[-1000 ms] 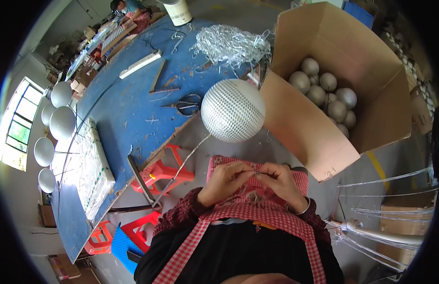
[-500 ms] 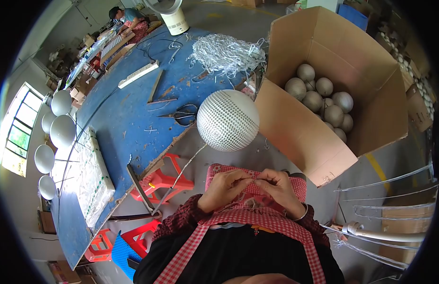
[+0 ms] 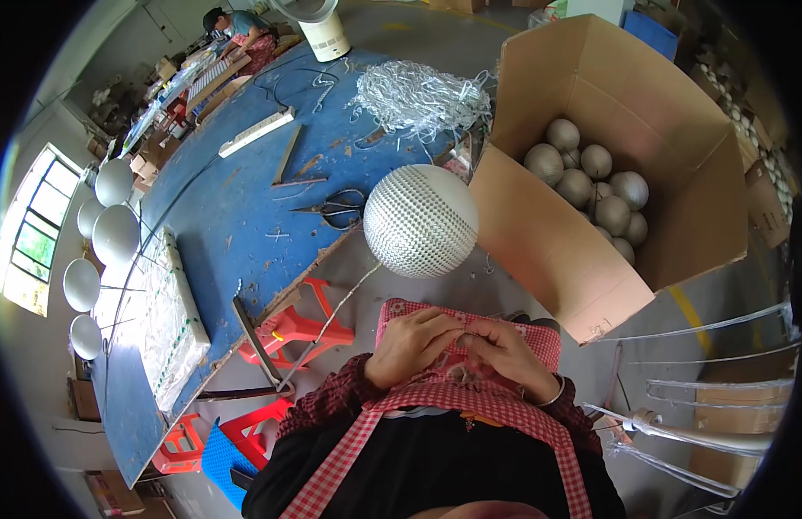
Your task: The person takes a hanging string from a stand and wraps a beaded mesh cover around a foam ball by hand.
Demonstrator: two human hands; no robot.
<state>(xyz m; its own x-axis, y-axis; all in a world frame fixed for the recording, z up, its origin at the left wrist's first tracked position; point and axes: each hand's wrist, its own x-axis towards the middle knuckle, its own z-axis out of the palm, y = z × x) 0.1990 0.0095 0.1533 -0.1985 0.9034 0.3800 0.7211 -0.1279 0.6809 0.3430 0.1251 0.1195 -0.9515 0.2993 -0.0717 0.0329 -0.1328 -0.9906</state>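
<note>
Over my lap, my left hand (image 3: 415,342) and my right hand (image 3: 510,355) meet with bent fingers pinched together at the tips. Whatever sits between the fingertips is too small to make out. Beyond them a white ball (image 3: 421,221) is partly covered in rows of shiny, bead-like studs; its upper right is smooth. From the ball's underside a thin pale rod or strand (image 3: 339,313) slants down to the left, toward a metal bracket (image 3: 256,341) at the table edge. Neither hand touches the ball. Black-handled scissors (image 3: 339,209) lie on the table left of the ball.
The blue table (image 3: 237,203) carries a heap of silvery strands (image 3: 423,97), a power strip (image 3: 256,131) and a fan (image 3: 325,36). A large carton (image 3: 557,246) of grey balls stands at right. White domes (image 3: 115,235) are at left. Clear strands (image 3: 721,382) hang at right. Another person (image 3: 245,39) works far back.
My right hand's fingers have curled and shifted slightly at the pinch, while my left hand stays nearly in place. The whole view has shifted a little; the ball looks the same.
</note>
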